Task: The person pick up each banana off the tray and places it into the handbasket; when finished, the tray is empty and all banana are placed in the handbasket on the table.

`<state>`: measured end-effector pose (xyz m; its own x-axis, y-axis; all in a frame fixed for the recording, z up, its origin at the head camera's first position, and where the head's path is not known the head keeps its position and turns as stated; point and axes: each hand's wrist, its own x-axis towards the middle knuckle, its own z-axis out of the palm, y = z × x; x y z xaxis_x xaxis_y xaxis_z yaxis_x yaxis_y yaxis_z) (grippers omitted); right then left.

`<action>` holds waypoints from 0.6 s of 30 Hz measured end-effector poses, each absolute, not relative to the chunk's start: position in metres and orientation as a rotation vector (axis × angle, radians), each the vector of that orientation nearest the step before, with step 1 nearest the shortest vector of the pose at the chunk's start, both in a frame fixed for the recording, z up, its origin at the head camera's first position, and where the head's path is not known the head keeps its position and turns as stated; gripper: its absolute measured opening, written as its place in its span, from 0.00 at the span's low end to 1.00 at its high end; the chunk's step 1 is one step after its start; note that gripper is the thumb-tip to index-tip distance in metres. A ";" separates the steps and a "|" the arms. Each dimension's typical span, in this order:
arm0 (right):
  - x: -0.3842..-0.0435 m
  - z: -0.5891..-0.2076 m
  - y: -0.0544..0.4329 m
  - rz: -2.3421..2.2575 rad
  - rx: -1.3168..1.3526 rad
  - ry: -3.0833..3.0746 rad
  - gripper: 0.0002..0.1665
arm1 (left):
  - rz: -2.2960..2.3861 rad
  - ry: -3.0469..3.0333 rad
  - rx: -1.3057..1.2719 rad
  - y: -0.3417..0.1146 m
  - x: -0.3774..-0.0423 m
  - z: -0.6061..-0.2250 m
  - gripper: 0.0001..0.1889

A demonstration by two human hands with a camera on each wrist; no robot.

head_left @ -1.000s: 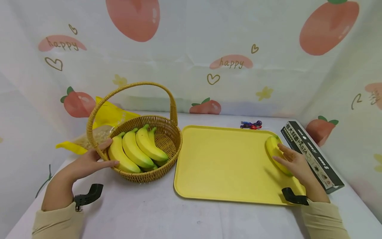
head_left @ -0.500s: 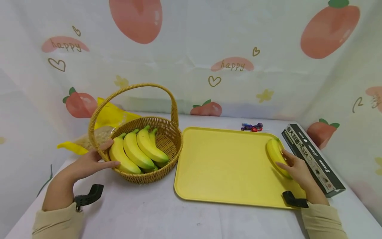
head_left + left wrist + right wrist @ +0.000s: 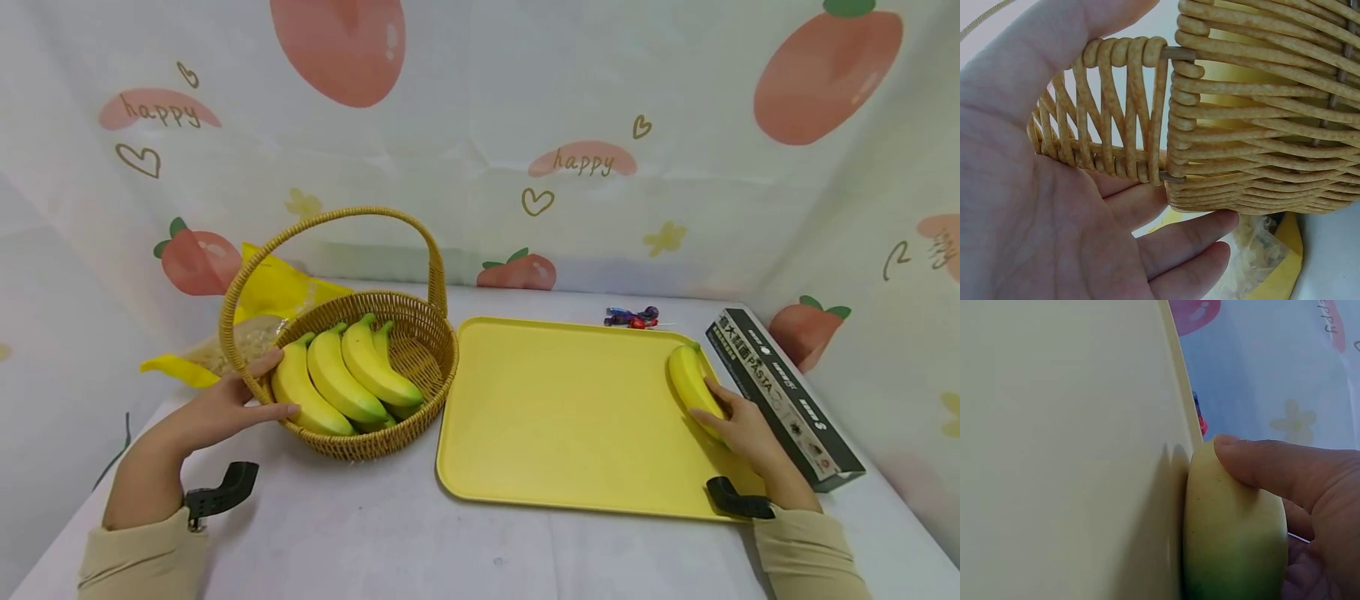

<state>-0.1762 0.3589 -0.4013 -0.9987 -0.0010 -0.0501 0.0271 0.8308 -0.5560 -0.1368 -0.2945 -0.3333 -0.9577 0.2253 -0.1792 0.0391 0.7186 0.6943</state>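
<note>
At the right end of the yellow tray (image 3: 562,408), my right hand (image 3: 746,429) holds a banana (image 3: 686,375) between thumb and fingers. The right wrist view shows the thumb pressed on the banana's side (image 3: 1235,531), whose near end is green. My left hand (image 3: 225,408) grips the wicker basket (image 3: 352,446) where its arched handle joins the rim. In the left wrist view, the woven handle base (image 3: 1122,112) lies between thumb and fingers, with some fingers partly hidden behind it. Several bananas (image 3: 337,375) lie side by side in the basket, stems pointing away.
A yellow bag (image 3: 277,287) with a see-through part lies behind the basket. A dark pasta box (image 3: 783,396) lies along the tray's right side. Small wrapped lollipops (image 3: 633,317) sit beyond the tray's far edge. A printed cloth hangs behind the table.
My right hand has closed its thumb and fingers onto the banana on the tray. The left hand stays at the basket, and the head view shifts only slightly.
</note>
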 end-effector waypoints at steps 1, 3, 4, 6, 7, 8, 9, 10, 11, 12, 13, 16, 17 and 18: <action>-0.177 -0.401 0.359 -0.897 0.020 2.958 0.48 | 1.079 2.672 0.214 -0.295 -0.137 -0.333 0.49; -0.177 -0.401 0.358 -0.902 0.012 2.957 0.47 | 1.086 2.671 0.219 -0.295 -0.136 -0.333 0.49; -0.177 -0.401 0.358 -0.903 0.008 2.956 0.47 | 1.090 2.670 0.219 -0.295 -0.136 -0.333 0.49; -0.177 -0.400 0.357 -0.899 -0.007 2.960 0.46 | 1.091 2.672 0.219 -0.295 -0.136 -0.334 0.49; -0.177 -0.399 0.357 -0.899 -0.013 2.963 0.46 | 1.088 2.673 0.216 -0.295 -0.136 -0.334 0.49; -0.177 -0.398 0.356 -0.899 -0.023 2.966 0.46 | 1.084 2.675 0.213 -0.295 -0.136 -0.334 0.49; -0.176 -0.396 0.356 -0.898 -0.032 2.969 0.45 | 1.080 2.678 0.210 -0.295 -0.136 -0.334 0.49; -0.176 -0.395 0.355 -0.896 -0.044 2.977 0.45 | 1.078 2.679 0.209 -0.295 -0.136 -0.333 0.49; -0.175 -0.394 0.354 -0.892 -0.058 2.987 0.44 | 1.074 2.682 0.209 -0.294 -0.137 -0.333 0.49; -0.175 -0.393 0.354 -0.891 -0.074 2.994 0.44 | 1.073 2.683 0.209 -0.294 -0.137 -0.333 0.49; -0.175 -0.391 0.353 -0.894 -0.092 2.996 0.43 | 1.073 2.684 0.211 -0.294 -0.137 -0.333 0.49; -0.174 -0.387 0.350 -0.892 -0.148 2.998 0.41 | 1.065 2.687 0.209 -0.294 -0.136 -0.333 0.49; -0.174 -0.386 0.349 -0.892 -0.161 3.000 0.41 | 1.062 2.687 0.210 -0.294 -0.137 -0.333 0.49; -0.173 -0.384 0.347 -0.892 -0.167 3.001 0.41 | 1.061 2.687 0.212 -0.293 -0.136 -0.333 0.49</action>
<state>-0.1735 0.3470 -0.3844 -0.9943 -0.1040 0.0243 -0.1004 0.8325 -0.5449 -0.1365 -0.2933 -0.3330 -0.9596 0.2227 -0.1717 0.0452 0.7249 0.6873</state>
